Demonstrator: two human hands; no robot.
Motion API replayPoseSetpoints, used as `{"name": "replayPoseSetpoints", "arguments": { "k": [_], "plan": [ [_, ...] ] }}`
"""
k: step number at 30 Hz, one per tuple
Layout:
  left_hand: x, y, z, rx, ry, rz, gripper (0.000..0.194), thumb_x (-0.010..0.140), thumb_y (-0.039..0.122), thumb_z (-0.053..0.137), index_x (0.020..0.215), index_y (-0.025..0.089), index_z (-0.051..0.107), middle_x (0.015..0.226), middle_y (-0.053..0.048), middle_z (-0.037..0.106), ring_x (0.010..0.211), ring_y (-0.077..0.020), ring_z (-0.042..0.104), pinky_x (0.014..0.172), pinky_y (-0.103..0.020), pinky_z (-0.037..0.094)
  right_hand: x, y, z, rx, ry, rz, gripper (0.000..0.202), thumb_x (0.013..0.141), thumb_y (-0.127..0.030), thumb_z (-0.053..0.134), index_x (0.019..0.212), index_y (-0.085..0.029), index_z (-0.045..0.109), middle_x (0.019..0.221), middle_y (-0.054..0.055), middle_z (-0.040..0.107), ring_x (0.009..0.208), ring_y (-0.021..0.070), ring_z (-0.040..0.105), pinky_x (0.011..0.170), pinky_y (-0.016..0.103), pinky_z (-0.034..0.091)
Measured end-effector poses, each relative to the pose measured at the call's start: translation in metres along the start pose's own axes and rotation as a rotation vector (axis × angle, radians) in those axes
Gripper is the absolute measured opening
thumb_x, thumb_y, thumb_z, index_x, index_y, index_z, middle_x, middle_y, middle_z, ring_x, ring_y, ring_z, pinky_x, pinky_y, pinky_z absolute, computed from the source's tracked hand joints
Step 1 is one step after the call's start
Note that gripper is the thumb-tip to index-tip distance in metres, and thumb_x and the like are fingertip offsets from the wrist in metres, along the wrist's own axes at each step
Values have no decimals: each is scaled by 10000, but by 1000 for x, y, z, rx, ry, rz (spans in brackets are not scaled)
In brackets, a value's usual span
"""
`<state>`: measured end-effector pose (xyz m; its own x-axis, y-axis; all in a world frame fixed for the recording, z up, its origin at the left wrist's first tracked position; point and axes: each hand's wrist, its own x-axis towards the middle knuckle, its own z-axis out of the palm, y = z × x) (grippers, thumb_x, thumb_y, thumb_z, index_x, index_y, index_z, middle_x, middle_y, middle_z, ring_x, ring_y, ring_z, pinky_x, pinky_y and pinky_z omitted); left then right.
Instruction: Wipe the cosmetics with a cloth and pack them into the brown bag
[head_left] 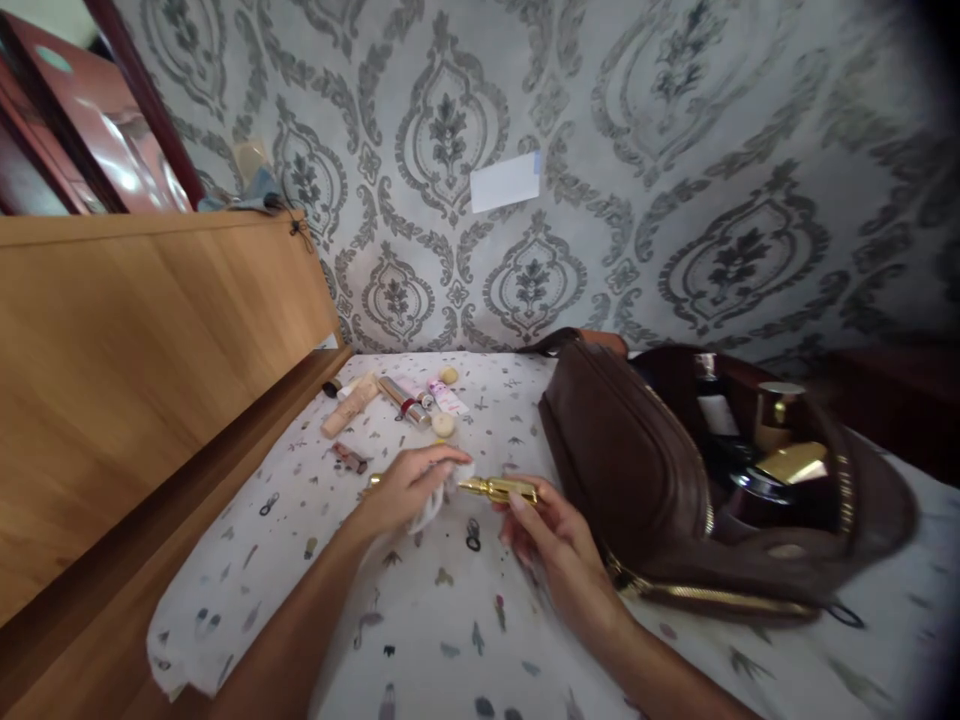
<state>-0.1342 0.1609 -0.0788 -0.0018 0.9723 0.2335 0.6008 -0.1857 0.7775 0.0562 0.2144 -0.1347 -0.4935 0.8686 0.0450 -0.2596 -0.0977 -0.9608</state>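
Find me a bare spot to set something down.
The sheet looks bare between the tubes and the bag, and nearer, between the forearms. It's crowded around the tubes and inside the bag.

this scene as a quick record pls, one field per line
left hand: left hand holds a blurred white wipe
right hand: right hand holds a gold tube, tip towards the wipe
bag: brown bag, open, containers inside
beyond hands: small cosmetics, loosely grouped
surface: patterned white sheet
unclear: whether the left hand also grips the gold piece beside it
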Motion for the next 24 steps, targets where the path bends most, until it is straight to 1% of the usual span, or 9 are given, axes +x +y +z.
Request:
{"name": "replayPoseSetpoints", "arguments": {
  "k": [3, 5, 6, 8, 10, 14, 16, 20, 24],
  "plan": [
    [1, -3, 0, -4, 36, -69, 401, 961, 428, 400, 1108, 195, 690, 925, -51, 720, 867, -201, 649, 802, -294, 489, 0, -3, 1, 60, -5, 14, 550, 711, -608, 745, 1035, -189, 597, 795, 39, 649, 558, 123, 558, 423, 205, 319],
    [1, -3, 1, -31, 3, -127, 410, 946, 463, 436, 1131, 191, 681, 838, -40, 699, 769, -190, 637, 712, -280, 490, 0, -4, 0, 85, 8, 21, 543, 716, -598, 747, 1037, -190, 591, 815, 45, 662, 573, 127, 576, 429, 207, 328],
    [2, -3, 2, -50, -22, -138, 398, 928, 464, 480, 1141, 189, 674, 856, -40, 700, 774, -190, 637, 712, -279, 491, 0, -5, 0, 97, 14, 25, 539, 717, -595, 747, 1035, -191, 588, 821, 46, 665, 580, 130, 583, 434, 210, 337],
    [2, -2, 3, -80, -44, -120, 366, 869, 426, 591, 1139, 190, 665, 977, -51, 712, 890, -210, 645, 801, -292, 494, 0, -5, 0, 117, 15, 31, 535, 713, -590, 750, 1029, -193, 581, 833, 49, 670, 589, 135, 593, 440, 214, 348],
    [2, -1, 4, -93, -31, -93, 333, 823, 380, 644, 1093, 186, 670, 1063, -59, 705, 985, -230, 632, 874, -309, 483, 1, -4, -1, 124, 3, 32, 539, 704, -590, 754, 1025, -196, 575, 829, 43, 667, 587, 137, 596, 438, 214, 349],
    [1, 0, 5, -101, -18, -110, 263, 838, 372, 607, 1020, 192, 670, 1008, -49, 698, 938, -220, 634, 819, -295, 499, 1, -1, 0, 62, -48, 31, 502, 725, -601, 726, 981, -198, 574, 777, 19, 647, 564, 124, 572, 428, 204, 329],
    [0, 0, 5, -72, -7, -100, 243, 842, 372, 597, 1001, 209, 682, 1011, -42, 704, 984, -224, 635, 865, -295, 493, -1, 1, 0, 2, -95, 28, 483, 741, -620, 699, 940, -199, 572, 713, -13, 606, 532, 104, 523, 437, 202, 330],
    [-2, -6, 7, -40, -34, -134, 309, 847, 439, 585, 1044, 238, 712, 1102, -56, 724, 1098, -252, 638, 995, -345, 469, -6, 3, 0, -102, -208, -38, 498, 745, -652, 666, 889, -184, 581, 665, -51, 491, 545, 90, 468, 520, 219, 402],
    [-3, -24, 12, -17, 8, -176, 372, 809, 524, 611, 1030, 252, 733, 1112, -61, 738, 1103, -282, 651, 1022, -403, 476, -7, 9, -1, -138, -231, -41, 465, 774, -638, 634, 863, -185, 579, 673, -46, 457, 543, 91, 452, 519, 222, 411]
  ]
}}
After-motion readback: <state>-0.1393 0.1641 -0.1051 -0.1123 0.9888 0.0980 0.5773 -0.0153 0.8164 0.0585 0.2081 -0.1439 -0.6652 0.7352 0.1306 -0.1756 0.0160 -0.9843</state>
